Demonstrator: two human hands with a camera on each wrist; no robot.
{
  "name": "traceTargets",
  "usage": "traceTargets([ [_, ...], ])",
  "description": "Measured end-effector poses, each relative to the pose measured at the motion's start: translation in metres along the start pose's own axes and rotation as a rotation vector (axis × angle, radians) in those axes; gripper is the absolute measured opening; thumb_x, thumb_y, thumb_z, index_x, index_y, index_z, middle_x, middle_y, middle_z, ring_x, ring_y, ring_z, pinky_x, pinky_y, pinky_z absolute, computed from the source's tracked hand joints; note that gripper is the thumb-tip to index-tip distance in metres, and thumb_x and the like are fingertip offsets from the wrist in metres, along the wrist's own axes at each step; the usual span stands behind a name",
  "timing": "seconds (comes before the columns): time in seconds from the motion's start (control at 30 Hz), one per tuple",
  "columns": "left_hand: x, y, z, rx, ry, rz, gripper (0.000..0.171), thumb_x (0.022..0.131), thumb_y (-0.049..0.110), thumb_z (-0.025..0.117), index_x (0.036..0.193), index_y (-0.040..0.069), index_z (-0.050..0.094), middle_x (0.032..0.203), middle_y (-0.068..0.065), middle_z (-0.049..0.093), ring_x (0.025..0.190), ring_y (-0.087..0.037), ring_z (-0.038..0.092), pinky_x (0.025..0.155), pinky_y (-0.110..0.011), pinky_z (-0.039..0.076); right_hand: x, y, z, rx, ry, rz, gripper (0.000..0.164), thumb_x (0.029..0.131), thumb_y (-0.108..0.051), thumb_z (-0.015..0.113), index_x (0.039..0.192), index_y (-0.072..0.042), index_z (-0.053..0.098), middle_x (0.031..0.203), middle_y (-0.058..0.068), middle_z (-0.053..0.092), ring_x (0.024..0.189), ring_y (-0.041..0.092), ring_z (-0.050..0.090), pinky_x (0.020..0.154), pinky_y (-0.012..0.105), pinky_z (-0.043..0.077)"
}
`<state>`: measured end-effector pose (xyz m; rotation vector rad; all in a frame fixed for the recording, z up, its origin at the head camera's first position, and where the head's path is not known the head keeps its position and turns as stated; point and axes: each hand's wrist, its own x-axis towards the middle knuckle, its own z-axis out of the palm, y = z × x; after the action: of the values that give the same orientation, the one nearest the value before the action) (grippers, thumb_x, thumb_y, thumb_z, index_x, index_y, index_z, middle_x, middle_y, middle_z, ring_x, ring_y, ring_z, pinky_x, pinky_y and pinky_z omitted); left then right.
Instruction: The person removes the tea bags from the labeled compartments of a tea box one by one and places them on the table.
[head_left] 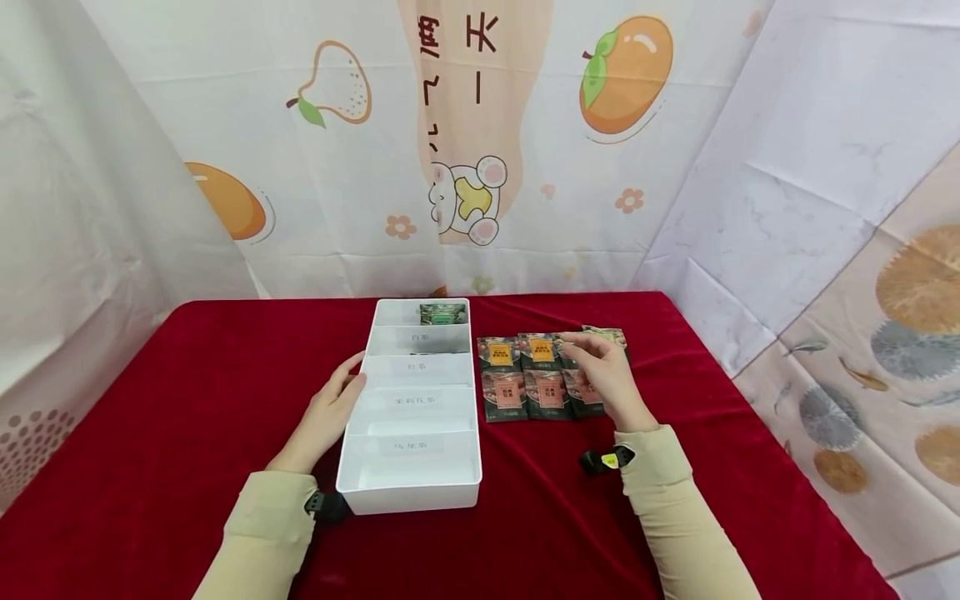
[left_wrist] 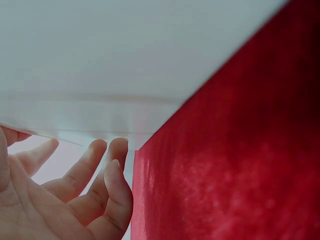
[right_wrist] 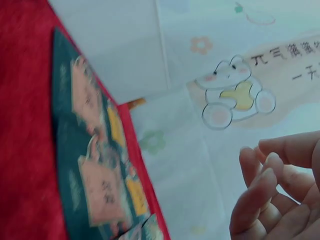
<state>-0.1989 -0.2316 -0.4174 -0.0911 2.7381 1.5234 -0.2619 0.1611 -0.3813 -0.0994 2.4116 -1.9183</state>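
A long white divided box (head_left: 408, 500) stands on the table, its compartments marked with Chinese tea labels. My left hand (head_left: 326, 417) rests along its left side, fingertips right at the wall; in the left wrist view the fingers are loosely bent. A dark green tea packet (head_left: 442, 315) lies in the farthest compartment. To the right of the box are two rows of tea packets, the nearer with pink labels (head_left: 506, 397), the farther with yellow labels (head_left: 499, 355). Over their right end hovers my right hand (head_left: 611, 379), fingers loosely curled toward the thumb with nothing between them. It partly hides the packets there.
A pale-labelled packet (head_left: 617, 337) shows behind the right hand. Red cloth (head_left: 180, 400) covers the table. Printed white curtains (head_left: 337, 200) hang at the table's back edge and along the sides.
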Motion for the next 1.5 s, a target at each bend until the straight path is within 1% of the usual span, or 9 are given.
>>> traceTargets([
  [0.13, 0.000, 0.000, 0.000, -0.005, -0.003, -0.005, 0.054, 0.107, 0.036, 0.036, 0.158, 0.019, 0.026, 0.135, -0.021, 0.052, 0.110, -0.033, 0.062, 0.090, -0.042, 0.051, 0.000, -0.008, 0.007, -0.019, -0.016, -0.039, 0.037, 0.099, -0.026, 0.061, 0.129, -0.004, 0.062, 0.104, 0.003, 0.066, 0.051, 0.011, 0.047, 0.050, 0.030, 0.041],
  [0.3, -0.001, 0.001, 0.001, -0.008, -0.006, -0.015, 0.054, 0.107, 0.037, 0.036, 0.158, 0.020, 0.026, 0.135, -0.021, 0.052, 0.109, -0.032, 0.062, 0.090, -0.042, 0.052, 0.004, -0.018, 0.019, -0.040, -0.055, -0.070, 0.035, 0.100, -0.024, 0.060, 0.128, -0.004, 0.063, 0.106, 0.007, 0.065, 0.049, 0.010, 0.045, 0.053, 0.029, 0.046],
  [0.6, -0.002, 0.001, -0.001, -0.014, -0.005, -0.020, 0.055, 0.107, 0.038, 0.036, 0.158, 0.019, 0.025, 0.137, -0.022, 0.051, 0.110, -0.033, 0.062, 0.090, -0.043, 0.053, 0.017, -0.038, 0.043, -0.075, -0.136, -0.139, 0.029, 0.099, -0.024, 0.061, 0.124, -0.010, 0.067, 0.095, 0.003, 0.068, 0.048, 0.012, 0.047, 0.052, 0.029, 0.046],
  [0.77, -0.002, 0.001, -0.002, -0.010, -0.004, -0.026, 0.055, 0.107, 0.038, 0.036, 0.158, 0.020, 0.025, 0.137, -0.021, 0.051, 0.112, -0.033, 0.061, 0.092, -0.043, 0.051, 0.025, -0.051, 0.058, -0.135, -0.175, -0.158, 0.028, 0.099, -0.020, 0.062, 0.123, -0.007, 0.067, 0.109, 0.019, 0.069, 0.049, 0.013, 0.051, 0.052, 0.029, 0.049],
  [1.0, -0.001, 0.000, -0.001, -0.015, 0.000, -0.008, 0.054, 0.107, 0.038, 0.037, 0.157, 0.021, 0.026, 0.136, -0.020, 0.052, 0.111, -0.032, 0.061, 0.092, -0.043, 0.051, 0.036, -0.053, 0.076, -0.239, -0.209, -0.172, 0.029, 0.098, -0.023, 0.063, 0.125, -0.011, 0.067, 0.116, 0.013, 0.071, 0.045, 0.013, 0.049, 0.050, 0.028, 0.047],
  [1.2, -0.001, 0.000, 0.000, -0.015, -0.006, -0.011, 0.055, 0.107, 0.038, 0.036, 0.158, 0.020, 0.026, 0.135, -0.021, 0.052, 0.111, -0.033, 0.062, 0.091, -0.043, 0.051, 0.039, -0.048, 0.092, -0.286, -0.271, -0.176, 0.032, 0.098, -0.028, 0.062, 0.127, -0.013, 0.066, 0.108, 0.014, 0.071, 0.047, 0.013, 0.052, 0.053, 0.040, 0.051],
  [1.27, -0.001, 0.001, 0.000, -0.019, -0.008, -0.012, 0.055, 0.107, 0.038, 0.036, 0.158, 0.019, 0.026, 0.136, -0.022, 0.052, 0.110, -0.033, 0.062, 0.090, -0.042, 0.052, 0.039, -0.046, 0.098, -0.290, -0.305, -0.171, 0.035, 0.098, -0.029, 0.062, 0.128, -0.011, 0.065, 0.102, 0.020, 0.070, 0.047, 0.016, 0.053, 0.056, 0.047, 0.052],
  [1.43, -0.001, 0.002, 0.000, -0.021, -0.007, -0.016, 0.055, 0.107, 0.036, 0.036, 0.158, 0.019, 0.025, 0.135, -0.022, 0.052, 0.110, -0.033, 0.062, 0.090, -0.042, 0.052, 0.039, -0.040, 0.111, -0.402, -0.374, -0.197, 0.043, 0.098, -0.032, 0.061, 0.136, -0.011, 0.061, 0.126, 0.018, 0.065, 0.053, 0.036, 0.056, 0.057, 0.046, 0.052],
  [1.5, -0.001, 0.002, 0.000, -0.018, -0.005, -0.013, 0.054, 0.107, 0.036, 0.036, 0.158, 0.019, 0.026, 0.135, -0.022, 0.052, 0.111, -0.034, 0.062, 0.090, -0.042, 0.052, 0.038, -0.036, 0.116, -0.501, -0.385, -0.228, 0.044, 0.099, -0.033, 0.060, 0.138, -0.012, 0.059, 0.142, 0.010, 0.057, 0.070, 0.037, 0.063, 0.065, 0.040, 0.053],
])
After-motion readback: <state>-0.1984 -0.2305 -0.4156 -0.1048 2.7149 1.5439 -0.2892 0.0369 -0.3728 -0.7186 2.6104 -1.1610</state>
